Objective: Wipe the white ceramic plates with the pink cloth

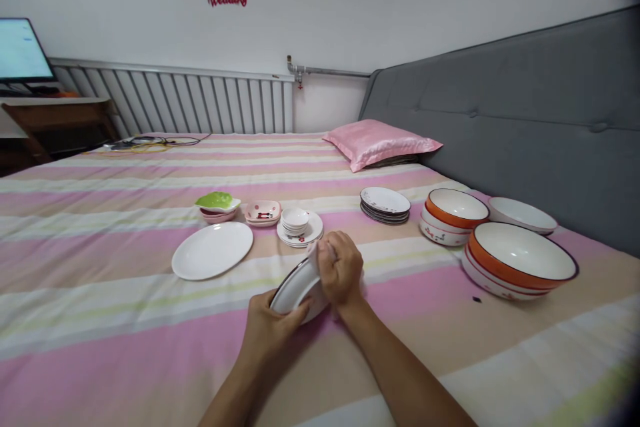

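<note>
Both my hands hold a white plate (296, 288) with a dark rim, tilted up on edge above the striped bedspread (125, 320). My left hand (270, 330) grips its lower edge, fingers curled under it. My right hand (341, 268) is closed against the plate's upper right side, and something pale shows at its fingers; I cannot make out what it is. Just beyond lies a large white oval plate (213, 250), and a stack of small white dishes (299, 227) sits behind my hands.
A green leaf-shaped dish (217, 202) and a pink patterned dish (263, 213) sit further back. To the right are a stack of dark-rimmed plates (385, 204), orange-rimmed bowls (456, 212), a large orange bowl (520, 261) and a white bowl (523, 214). A pink pillow (380, 141) lies by the grey headboard (525, 113).
</note>
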{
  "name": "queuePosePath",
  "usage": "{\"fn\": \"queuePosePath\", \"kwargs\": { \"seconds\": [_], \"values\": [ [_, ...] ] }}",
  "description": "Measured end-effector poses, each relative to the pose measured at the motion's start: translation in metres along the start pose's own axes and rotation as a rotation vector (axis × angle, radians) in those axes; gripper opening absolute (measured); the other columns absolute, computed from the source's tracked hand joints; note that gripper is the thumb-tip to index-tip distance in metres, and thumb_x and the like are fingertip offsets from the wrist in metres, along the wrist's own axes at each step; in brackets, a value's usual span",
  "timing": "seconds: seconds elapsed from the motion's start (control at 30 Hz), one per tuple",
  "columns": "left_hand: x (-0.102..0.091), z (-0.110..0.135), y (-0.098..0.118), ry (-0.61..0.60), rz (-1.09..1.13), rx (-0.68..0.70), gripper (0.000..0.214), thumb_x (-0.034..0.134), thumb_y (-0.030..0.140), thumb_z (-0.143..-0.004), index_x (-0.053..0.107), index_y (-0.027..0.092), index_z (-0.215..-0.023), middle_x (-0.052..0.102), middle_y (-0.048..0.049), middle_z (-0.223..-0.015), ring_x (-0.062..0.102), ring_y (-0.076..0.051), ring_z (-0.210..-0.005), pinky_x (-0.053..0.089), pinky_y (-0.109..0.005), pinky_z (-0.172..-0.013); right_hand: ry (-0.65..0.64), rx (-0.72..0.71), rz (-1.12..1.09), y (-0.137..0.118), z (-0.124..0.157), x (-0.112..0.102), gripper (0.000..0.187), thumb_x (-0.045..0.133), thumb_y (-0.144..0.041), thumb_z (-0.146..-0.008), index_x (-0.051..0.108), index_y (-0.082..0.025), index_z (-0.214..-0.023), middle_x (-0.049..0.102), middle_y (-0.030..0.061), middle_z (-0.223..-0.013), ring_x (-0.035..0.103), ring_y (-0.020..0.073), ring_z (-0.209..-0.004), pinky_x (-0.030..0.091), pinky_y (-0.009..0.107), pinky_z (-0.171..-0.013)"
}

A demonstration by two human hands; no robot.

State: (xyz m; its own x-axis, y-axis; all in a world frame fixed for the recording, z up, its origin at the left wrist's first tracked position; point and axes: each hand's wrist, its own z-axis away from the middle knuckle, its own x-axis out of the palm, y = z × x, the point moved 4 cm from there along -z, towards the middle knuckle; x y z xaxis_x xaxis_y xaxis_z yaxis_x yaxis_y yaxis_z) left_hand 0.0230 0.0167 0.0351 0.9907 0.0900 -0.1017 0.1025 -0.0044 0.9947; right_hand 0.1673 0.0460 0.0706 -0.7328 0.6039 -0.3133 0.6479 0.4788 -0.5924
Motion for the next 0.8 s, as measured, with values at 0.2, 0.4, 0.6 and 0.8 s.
{"fn": "queuePosePath", "kwargs": {
  "seconds": [0.2, 0.4, 0.6, 0.8],
  "values": [
    [-0.007, -0.006, -0.001, 0.031, -0.093, -0.006, 0.035, 0.076, 0.035, -0.055, 0.07, 0.007, -0.076, 0.071, -0.01, -0.07, 0.063, -0.026, -0.069, 0.05, -0.032, -0.062, -0.083, 0.484, -0.156, 0.04, 0.006, 0.022, 0.043, 0.025, -0.044, -0.09, 0.038, -0.022, -0.055, 0.048, -0.0014, -0.053, 0.045, 0.0153, -0.054, 0.032, 0.025, -0.054],
    [-0.016, -0.01, -0.007, 0.203, 0.084, -0.098, 0.049, 0.077, 0.037, -0.057, 0.067, 0.007, -0.095, 0.071, -0.0151, -0.092, 0.065, -0.029, -0.085, 0.052, -0.037, -0.072, -0.331, 0.656, -0.109, 0.056, 0.019, 0.041, 0.045, 0.026, -0.054, -0.087, 0.055, -0.023, -0.072, 0.064, 0.0058, -0.077, 0.058, 0.0229, -0.078, 0.039, 0.03, -0.068],
    [-0.023, -0.015, -0.022, 0.289, 0.195, -0.254, 0.059, 0.078, 0.046, -0.055, 0.065, 0.009, -0.099, 0.07, -0.0155, -0.094, 0.066, -0.026, -0.081, 0.053, -0.035, -0.066, -0.12, 0.567, -0.205, 0.063, 0.014, 0.035, 0.02, 0.049, -0.036, -0.078, 0.051, -0.021, -0.091, 0.061, 0.0052, -0.092, 0.056, 0.0197, -0.085, 0.041, 0.03, -0.077],
    [-0.023, -0.014, -0.024, 0.311, 0.27, -0.314, 0.063, 0.07, 0.055, -0.061, 0.064, 0.008, -0.103, 0.07, -0.0149, -0.087, 0.066, -0.022, -0.069, 0.051, -0.031, -0.057, 0.124, 0.415, -0.353, 0.044, -0.003, 0.009, 0.017, 0.048, -0.03, -0.082, 0.052, -0.019, -0.095, 0.058, 0.0043, -0.093, 0.054, 0.0171, -0.089, 0.042, 0.031, -0.083]
  ]
}}
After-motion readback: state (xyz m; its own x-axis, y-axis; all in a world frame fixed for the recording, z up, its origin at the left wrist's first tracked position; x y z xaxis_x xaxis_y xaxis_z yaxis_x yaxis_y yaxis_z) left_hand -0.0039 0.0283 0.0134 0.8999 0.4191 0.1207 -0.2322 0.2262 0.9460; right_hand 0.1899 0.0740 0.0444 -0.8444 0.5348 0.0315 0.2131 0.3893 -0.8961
